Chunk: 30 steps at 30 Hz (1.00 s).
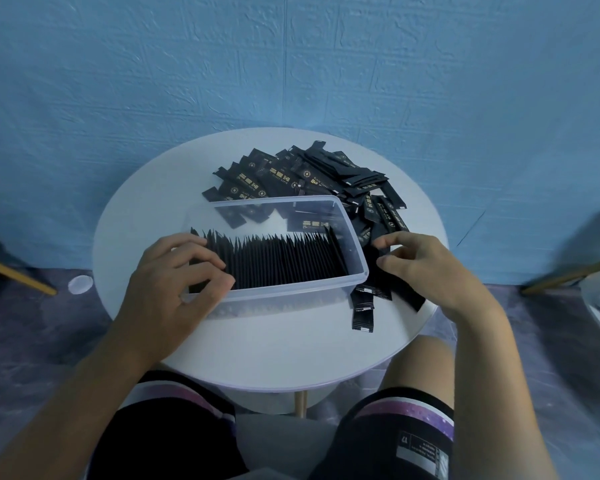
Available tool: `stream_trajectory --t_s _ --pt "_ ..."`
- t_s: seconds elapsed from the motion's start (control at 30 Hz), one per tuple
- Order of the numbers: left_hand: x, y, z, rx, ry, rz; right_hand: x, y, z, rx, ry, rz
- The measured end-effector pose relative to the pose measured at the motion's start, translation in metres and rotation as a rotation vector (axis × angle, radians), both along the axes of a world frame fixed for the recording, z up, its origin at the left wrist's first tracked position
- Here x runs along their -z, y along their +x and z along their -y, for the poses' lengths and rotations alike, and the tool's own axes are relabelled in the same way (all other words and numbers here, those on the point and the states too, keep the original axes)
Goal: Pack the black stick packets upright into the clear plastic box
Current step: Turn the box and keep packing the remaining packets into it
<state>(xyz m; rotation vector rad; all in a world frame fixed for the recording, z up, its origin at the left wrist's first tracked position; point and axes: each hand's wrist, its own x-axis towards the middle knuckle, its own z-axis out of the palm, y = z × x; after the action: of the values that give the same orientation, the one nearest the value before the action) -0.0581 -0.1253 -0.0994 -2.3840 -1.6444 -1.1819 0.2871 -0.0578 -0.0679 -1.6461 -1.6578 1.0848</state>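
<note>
Roughly halfway through. Clamps the left grip (174,271) over the end of the upright row (284,261) filling the clear box's (291,291) near side; pinches, seemingly, at loose packets (362,306) just beside the box with the right grip (420,265). Leaves a big heap (309,174) on the counter (257,348) to pack.

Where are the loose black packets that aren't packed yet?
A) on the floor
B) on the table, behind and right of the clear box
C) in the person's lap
B: the loose packets lie heaped on the white table beyond and beside the clear box.
</note>
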Motion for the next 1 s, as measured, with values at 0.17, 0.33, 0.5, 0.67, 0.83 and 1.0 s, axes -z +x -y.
stream_trajectory --t_s 0.17,0.33,0.5,0.67,0.83,1.0 --pt "0.001 0.001 -0.003 -0.005 0.007 0.001 0.008 0.0 -0.004 -0.007 0.045 0.02" --pt "0.0 0.002 -0.003 -0.009 0.005 0.005 0.017 0.001 -0.013 0.194 0.165 0.102" --pt "0.001 0.001 -0.003 -0.009 0.001 0.009 0.018 -0.011 -0.029 0.364 0.178 0.322" --pt "0.002 0.001 -0.003 -0.003 0.015 0.01 0.023 -0.011 -0.039 0.309 0.1 0.267" --pt "0.002 0.001 -0.004 -0.004 0.023 0.011 0.015 0.004 -0.023 0.276 0.01 -0.104" --pt "0.003 0.001 -0.004 -0.006 0.023 0.003 -0.002 0.013 0.015 0.151 -0.084 -0.205"
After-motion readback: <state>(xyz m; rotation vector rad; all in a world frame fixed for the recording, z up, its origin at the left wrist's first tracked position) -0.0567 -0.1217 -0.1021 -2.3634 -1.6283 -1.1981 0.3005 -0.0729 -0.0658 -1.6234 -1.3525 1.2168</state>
